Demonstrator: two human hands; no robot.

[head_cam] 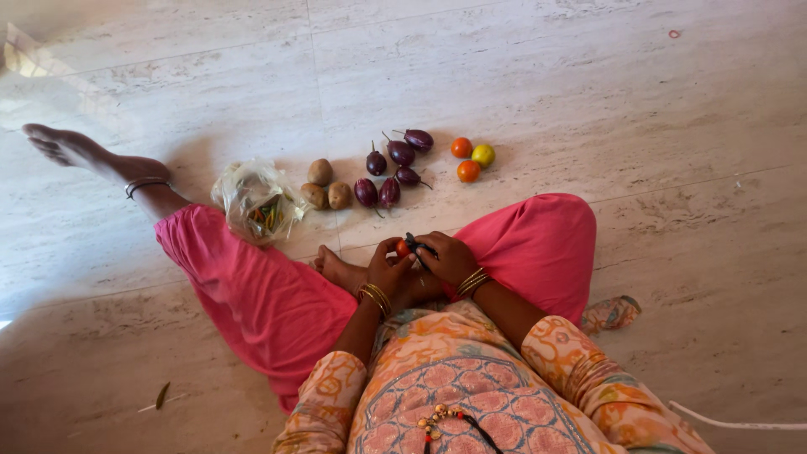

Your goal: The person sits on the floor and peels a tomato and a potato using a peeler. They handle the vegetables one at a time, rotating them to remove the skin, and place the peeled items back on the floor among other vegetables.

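With both your left hand (389, 267) and right hand (445, 256) grasping one tomato (403, 249) and a dark tool (418, 245), your floor (588, 101) vegetables look untouched.

3 potatoes (324, 185) at 10 o'clock from the hands; 6 purple brinjals (392, 170) at 12; 3 tomatoes (470, 158) at 1, 2 orange and 1 yellow-green; 1 clear plastic bag (256, 202) at 9; 1 more tomato (403, 249) in the fingers.

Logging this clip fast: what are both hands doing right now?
Left hand: closed on a small orange-red tomato.
Right hand: closed on a small dark tool, kind unclear.
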